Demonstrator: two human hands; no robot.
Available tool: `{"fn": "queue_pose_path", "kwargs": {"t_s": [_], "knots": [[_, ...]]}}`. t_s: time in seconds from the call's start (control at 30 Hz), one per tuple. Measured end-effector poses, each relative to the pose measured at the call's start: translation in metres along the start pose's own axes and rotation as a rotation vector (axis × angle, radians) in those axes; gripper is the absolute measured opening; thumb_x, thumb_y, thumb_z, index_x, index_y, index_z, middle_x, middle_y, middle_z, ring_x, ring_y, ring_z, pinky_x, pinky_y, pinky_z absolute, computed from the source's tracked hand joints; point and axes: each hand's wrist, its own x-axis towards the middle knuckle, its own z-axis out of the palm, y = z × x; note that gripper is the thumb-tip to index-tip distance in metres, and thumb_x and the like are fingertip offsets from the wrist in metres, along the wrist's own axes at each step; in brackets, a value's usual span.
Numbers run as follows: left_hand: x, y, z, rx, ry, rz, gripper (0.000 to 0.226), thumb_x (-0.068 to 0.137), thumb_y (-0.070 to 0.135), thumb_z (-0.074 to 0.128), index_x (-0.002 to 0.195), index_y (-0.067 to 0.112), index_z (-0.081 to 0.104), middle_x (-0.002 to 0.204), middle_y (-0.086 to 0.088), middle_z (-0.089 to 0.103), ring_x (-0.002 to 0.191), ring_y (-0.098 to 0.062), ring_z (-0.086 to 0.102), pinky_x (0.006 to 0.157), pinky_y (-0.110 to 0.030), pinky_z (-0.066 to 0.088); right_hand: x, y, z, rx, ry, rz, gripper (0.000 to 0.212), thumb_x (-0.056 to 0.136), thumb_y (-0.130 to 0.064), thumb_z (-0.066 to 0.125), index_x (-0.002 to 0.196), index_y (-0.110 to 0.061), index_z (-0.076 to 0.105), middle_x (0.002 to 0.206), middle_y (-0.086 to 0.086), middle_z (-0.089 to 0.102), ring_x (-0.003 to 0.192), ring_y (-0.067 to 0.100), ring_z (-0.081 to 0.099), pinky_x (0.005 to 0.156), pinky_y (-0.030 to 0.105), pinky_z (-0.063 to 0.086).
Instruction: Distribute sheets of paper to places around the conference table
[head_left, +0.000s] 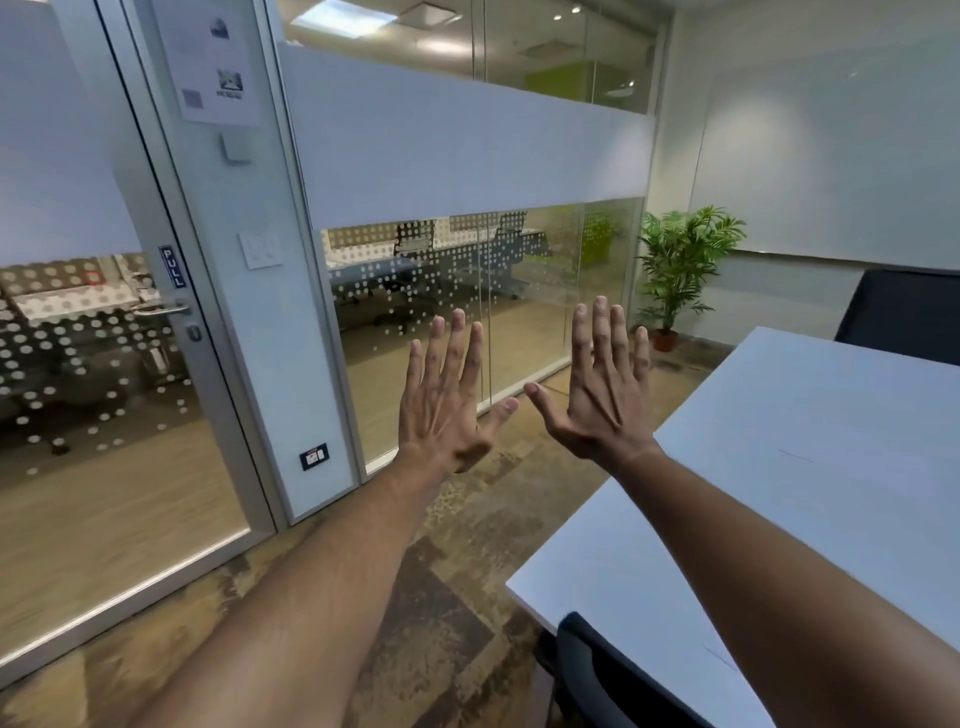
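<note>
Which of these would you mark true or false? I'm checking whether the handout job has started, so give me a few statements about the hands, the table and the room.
1. Both hands are held up with fingers spread and hold nothing. True: left hand and right hand are bare, backs toward the camera.
2. A stack of paper lies on the table. False: the visible part of the white table shows no sheets.
3. A potted plant stands in the far corner. True: the plant is beside the glass wall.
4. The right hand presses flat on the tabletop. False: it is raised in the air, off the table.
5. The glass door's label reads PUSH. False: the label reads PULL.
</note>
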Motion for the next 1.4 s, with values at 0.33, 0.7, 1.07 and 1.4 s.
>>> {"fn": "queue_pose_path", "kwargs": {"t_s": [0.33,0.7,1.07,1.4], "knots": [[0.091,-0.063,0.091,-0.094,0.025,0.038,0.094,0.089,0.073,0.016,0.152,0.015,-0.022,0.159,-0.010,-0.028,0.148,-0.026,-0.024,0.120,-0.047,-0.011,0.075,-0.016,0.095,-0.053,-0.046,0.046,0.102,0.087,-0.076,0.025,0.158,-0.008,-0.003,0.166,0.016,-0.007,0.153,0.028,-0.010,0.122,0.053,-0.001],[0.226,-0.141,0.194,-0.219,0.022,0.211,0.091,0.089,0.070,0.017,0.152,0.016,-0.021,0.161,-0.010,-0.025,0.149,-0.025,-0.021,0.121,-0.050,-0.004,0.163,-0.052,0.203,-0.157,-0.033,0.258,0.100,0.088,-0.075,0.024,0.158,-0.010,-0.003,0.166,0.013,-0.009,0.153,0.026,-0.012,0.122,0.050,-0.007],[0.331,-0.126,0.291,-0.344,0.008,0.379,0.092,0.090,0.068,0.025,0.154,0.017,-0.018,0.161,-0.010,-0.025,0.148,-0.024,-0.024,0.121,-0.049,-0.007,0.224,-0.007,0.277,-0.290,-0.070,0.420,0.101,0.087,-0.077,0.022,0.157,-0.012,-0.011,0.165,0.011,-0.016,0.152,0.025,-0.018,0.122,0.052,-0.004],[0.468,-0.042,0.394,-0.388,0.010,0.534,0.092,0.092,0.067,0.027,0.154,0.015,-0.018,0.161,-0.012,-0.024,0.148,-0.027,-0.023,0.121,-0.048,-0.009,0.297,0.120,0.356,-0.402,-0.017,0.541,0.100,0.087,-0.076,0.024,0.158,-0.010,-0.004,0.166,0.013,-0.011,0.152,0.027,-0.015,0.122,0.052,-0.004]]}}
